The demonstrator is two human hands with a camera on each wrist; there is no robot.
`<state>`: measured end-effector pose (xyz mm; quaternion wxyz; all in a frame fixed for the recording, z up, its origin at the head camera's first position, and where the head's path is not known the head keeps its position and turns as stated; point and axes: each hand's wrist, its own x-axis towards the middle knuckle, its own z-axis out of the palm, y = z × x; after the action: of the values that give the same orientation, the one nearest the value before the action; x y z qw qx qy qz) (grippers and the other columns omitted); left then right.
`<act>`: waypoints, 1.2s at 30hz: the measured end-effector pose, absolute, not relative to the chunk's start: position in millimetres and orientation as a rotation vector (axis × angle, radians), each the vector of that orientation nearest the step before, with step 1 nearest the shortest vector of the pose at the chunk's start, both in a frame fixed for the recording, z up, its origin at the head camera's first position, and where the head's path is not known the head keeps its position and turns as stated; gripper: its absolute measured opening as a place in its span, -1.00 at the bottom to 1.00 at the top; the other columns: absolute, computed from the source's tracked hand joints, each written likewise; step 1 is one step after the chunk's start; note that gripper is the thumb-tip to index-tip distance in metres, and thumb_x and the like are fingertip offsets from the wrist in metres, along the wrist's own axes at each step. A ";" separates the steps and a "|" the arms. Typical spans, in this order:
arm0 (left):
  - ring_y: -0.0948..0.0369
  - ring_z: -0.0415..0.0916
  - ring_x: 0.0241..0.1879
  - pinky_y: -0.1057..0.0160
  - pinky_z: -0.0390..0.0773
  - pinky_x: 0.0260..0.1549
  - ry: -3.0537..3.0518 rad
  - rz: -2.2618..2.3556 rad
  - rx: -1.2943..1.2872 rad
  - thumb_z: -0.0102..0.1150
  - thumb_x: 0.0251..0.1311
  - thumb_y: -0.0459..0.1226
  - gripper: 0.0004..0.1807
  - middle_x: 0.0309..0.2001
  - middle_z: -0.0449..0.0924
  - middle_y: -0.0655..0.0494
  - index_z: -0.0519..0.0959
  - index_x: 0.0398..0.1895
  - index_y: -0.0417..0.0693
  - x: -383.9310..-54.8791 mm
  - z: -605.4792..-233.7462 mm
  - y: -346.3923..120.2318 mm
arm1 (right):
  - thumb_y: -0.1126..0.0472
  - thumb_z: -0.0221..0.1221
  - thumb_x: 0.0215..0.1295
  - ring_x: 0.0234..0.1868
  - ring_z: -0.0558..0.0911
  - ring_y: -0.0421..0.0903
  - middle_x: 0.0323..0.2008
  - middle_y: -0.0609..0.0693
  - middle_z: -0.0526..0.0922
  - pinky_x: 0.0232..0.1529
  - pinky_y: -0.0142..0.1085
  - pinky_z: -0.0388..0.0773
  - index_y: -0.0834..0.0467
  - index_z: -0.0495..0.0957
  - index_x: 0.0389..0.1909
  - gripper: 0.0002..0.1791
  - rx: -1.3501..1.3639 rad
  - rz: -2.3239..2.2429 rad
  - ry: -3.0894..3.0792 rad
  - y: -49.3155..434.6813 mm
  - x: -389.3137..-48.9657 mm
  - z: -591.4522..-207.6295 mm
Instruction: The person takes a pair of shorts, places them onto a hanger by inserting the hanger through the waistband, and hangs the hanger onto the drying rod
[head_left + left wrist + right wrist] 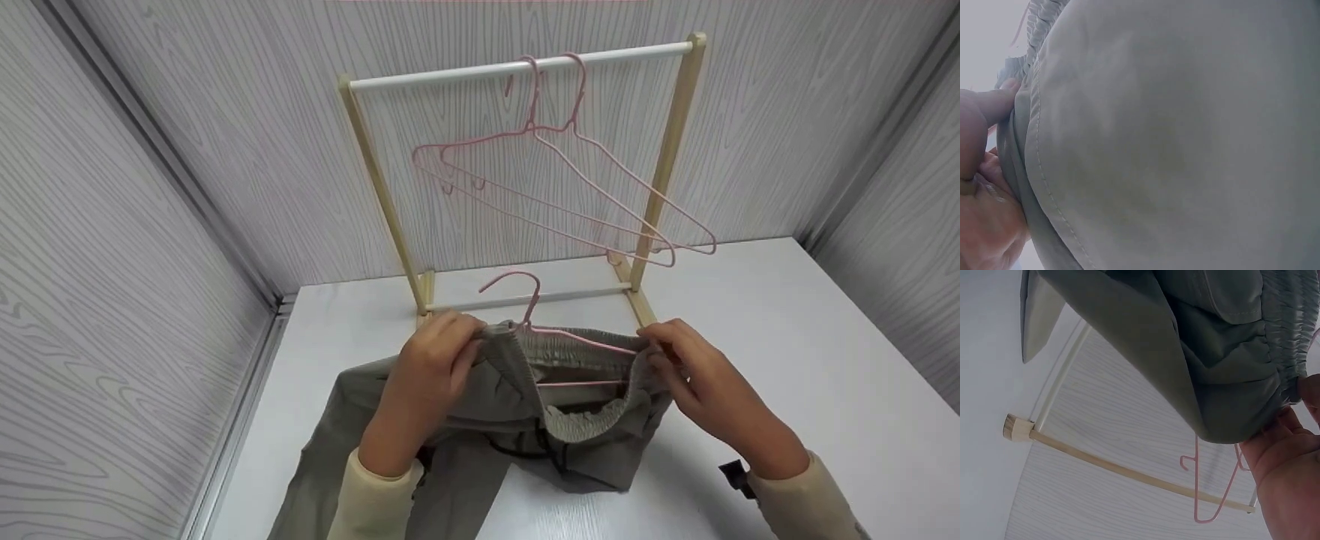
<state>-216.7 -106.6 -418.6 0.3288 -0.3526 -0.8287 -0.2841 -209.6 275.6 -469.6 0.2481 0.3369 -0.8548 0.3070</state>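
Observation:
Grey-green pants (465, 390) with a gathered elastic waistband and a dark drawstring are held up between both hands. A pink hanger (534, 300) sits inside the waist opening, its hook rising above the band. My left hand (429, 367) pinches the waistband at its left end, beside the hook. At the right end of the band, my right hand (701, 379) pinches the fabric between thumb and fingers. In the right wrist view, the gathered waistband (1292, 320) runs down to the right fingers. Cloth fills most of the left wrist view.
Behind the pants stands a small wooden rack (671, 150) with a white top rail (442, 76). Two pink hangers (600, 176) hang from the rail. A small black item (737, 477) shows by the right sleeve. The white table (810, 337) meets wood-grain panels.

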 end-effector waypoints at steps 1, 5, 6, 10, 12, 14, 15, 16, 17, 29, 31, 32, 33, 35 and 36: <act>0.16 0.58 -0.25 0.14 0.64 -0.21 -2.167 -0.740 -0.929 0.29 0.50 -0.40 -0.94 -0.23 0.64 0.09 0.67 -0.10 -0.06 -216.6 -419.0 -105.9 | 0.55 0.31 0.41 -0.23 0.43 -0.33 -0.08 -0.12 0.56 -0.23 -0.50 0.40 0.13 0.53 0.38 -0.42 0.918 0.826 -2.337 274.9 -209.0 -469.7; 0.17 0.57 -0.27 0.15 0.64 -0.23 -2.172 -0.733 -0.933 0.28 0.52 -0.39 -0.94 -0.24 0.64 0.11 0.67 -0.09 -0.06 -215.4 -420.6 -103.6 | 0.54 0.35 0.38 -0.23 0.47 -0.32 0.01 -0.07 0.61 -0.23 -0.52 0.42 0.15 0.54 0.41 -0.39 0.948 0.812 -2.334 271.4 -207.4 -470.2; 0.17 0.57 -0.27 0.15 0.64 -0.23 -2.173 -0.733 -0.933 0.28 0.52 -0.39 -0.94 -0.24 0.64 0.11 0.67 -0.09 -0.06 -215.0 -420.8 -103.0 | 0.53 0.35 0.38 -0.21 0.50 -0.31 0.05 -0.06 0.62 -0.22 -0.52 0.43 0.15 0.56 0.39 -0.41 0.953 0.817 -2.334 270.4 -206.9 -470.3; 0.18 0.59 -0.26 0.16 0.66 -0.22 -2.172 -0.738 -0.937 0.30 0.50 -0.41 -0.92 -0.23 0.65 0.10 0.68 -0.09 -0.06 -212.8 -421.5 -99.7 | 0.55 0.39 0.33 -0.12 0.60 -0.28 0.11 -0.03 0.66 -0.18 -0.53 0.49 0.18 0.66 0.25 -0.50 0.969 0.799 -2.283 266.8 -206.9 -470.9; 0.18 0.60 -0.25 0.16 0.67 -0.21 -2.169 -0.740 -0.945 0.30 0.49 -0.41 -0.92 -0.22 0.66 0.10 0.69 -0.08 -0.06 -211.4 -421.5 -97.5 | 0.56 0.42 0.29 -0.10 0.62 -0.25 0.08 -0.01 0.67 -0.16 -0.52 0.52 0.19 0.69 0.20 -0.51 0.968 0.775 -2.256 265.8 -206.8 -471.4; 0.19 0.61 -0.25 0.17 0.67 -0.21 -2.169 -0.741 -0.956 0.31 0.49 -0.40 -0.92 -0.22 0.66 0.10 0.70 -0.08 -0.07 -210.2 -421.7 -95.2 | 0.58 0.44 0.24 -0.12 0.63 -0.24 0.05 0.00 0.68 -0.15 -0.51 0.53 0.19 0.71 0.19 -0.49 0.973 0.741 -2.219 264.8 -206.0 -471.2; 0.19 0.60 -0.24 0.17 0.67 -0.21 -2.170 -0.743 -0.961 0.31 0.49 -0.39 -0.93 -0.22 0.66 0.10 0.70 -0.08 -0.07 -209.7 -421.8 -94.1 | 0.58 0.45 0.23 -0.12 0.64 -0.23 0.04 0.01 0.69 -0.15 -0.50 0.54 0.18 0.72 0.19 -0.48 0.973 0.728 -2.209 264.5 -205.4 -471.1; 0.20 0.61 -0.24 0.18 0.67 -0.21 -2.171 -0.747 -0.965 0.32 0.49 -0.39 -0.93 -0.22 0.66 0.10 0.70 -0.08 -0.06 -209.3 -422.1 -93.1 | 0.58 0.45 0.23 -0.12 0.64 -0.22 0.03 0.01 0.69 -0.14 -0.50 0.55 0.18 0.73 0.19 -0.48 0.970 0.717 -2.205 264.1 -204.8 -470.8; 0.20 0.61 -0.24 0.18 0.67 -0.21 -2.172 -0.747 -0.968 0.32 0.50 -0.38 -0.93 -0.22 0.67 0.10 0.71 -0.07 -0.07 -208.8 -422.0 -92.2 | 0.57 0.45 0.23 -0.12 0.65 -0.21 0.02 0.02 0.70 -0.13 -0.49 0.56 0.17 0.74 0.19 -0.48 0.966 0.705 -2.202 263.7 -204.2 -470.7; 0.19 0.65 -0.22 0.19 0.69 -0.19 -2.171 -0.754 -0.977 0.34 0.49 -0.36 -0.93 -0.21 0.71 0.10 0.73 -0.07 -0.06 -203.3 -421.6 -81.2 | 0.53 0.44 0.28 -0.12 0.66 -0.25 -0.02 -0.05 0.73 -0.15 -0.46 0.59 0.13 0.75 0.23 -0.48 0.967 0.640 -2.186 256.3 -201.5 -469.8; 0.19 0.65 -0.23 0.20 0.68 -0.20 -2.174 -0.753 -0.981 0.36 0.47 -0.36 -0.93 -0.21 0.71 0.10 0.74 -0.07 -0.06 -203.2 -422.8 -78.9 | 0.52 0.44 0.28 -0.13 0.65 -0.26 -0.03 -0.05 0.72 -0.17 -0.46 0.58 0.13 0.74 0.25 -0.47 0.968 0.638 -2.184 255.1 -201.2 -469.7; 0.19 0.65 -0.23 0.20 0.68 -0.20 -2.173 -0.751 -0.983 0.36 0.47 -0.36 -0.92 -0.21 0.71 0.10 0.74 -0.07 -0.07 -203.3 -423.6 -78.0 | 0.52 0.44 0.29 -0.13 0.65 -0.26 -0.03 -0.05 0.72 -0.17 -0.46 0.59 0.13 0.74 0.25 -0.48 0.964 0.635 -2.185 254.5 -201.0 -469.7; 0.19 0.64 -0.23 0.20 0.68 -0.20 -2.172 -0.755 -0.985 0.37 0.46 -0.36 -0.92 -0.22 0.71 0.10 0.74 -0.07 -0.07 -203.3 -424.1 -77.1 | 0.51 0.43 0.30 -0.14 0.65 -0.27 -0.04 -0.04 0.72 -0.18 -0.46 0.58 0.13 0.74 0.25 -0.48 0.958 0.633 -2.187 254.1 -200.7 -469.8; 0.19 0.64 -0.24 0.20 0.68 -0.20 -2.166 -0.762 -0.990 0.37 0.45 -0.36 -0.92 -0.22 0.71 0.09 0.74 -0.07 -0.08 -203.2 -424.8 -75.8 | 0.52 0.43 0.30 -0.13 0.66 -0.25 -0.04 -0.03 0.72 -0.16 -0.46 0.60 0.13 0.75 0.23 -0.50 0.939 0.639 -2.190 253.2 -199.5 -469.8; 0.19 0.64 -0.23 0.20 0.68 -0.20 -2.161 -0.764 -0.993 0.37 0.45 -0.36 -0.92 -0.22 0.71 0.09 0.74 -0.07 -0.08 -203.2 -425.1 -75.4 | 0.52 0.42 0.30 -0.12 0.67 -0.25 -0.05 -0.03 0.72 -0.15 -0.46 0.60 0.14 0.75 0.22 -0.51 0.927 0.643 -2.192 252.8 -198.7 -469.8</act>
<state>-203.2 -75.4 -425.1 0.3161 -0.3772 -0.8207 -0.2902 -198.7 252.8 -469.8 0.3316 0.3548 -0.8388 0.2460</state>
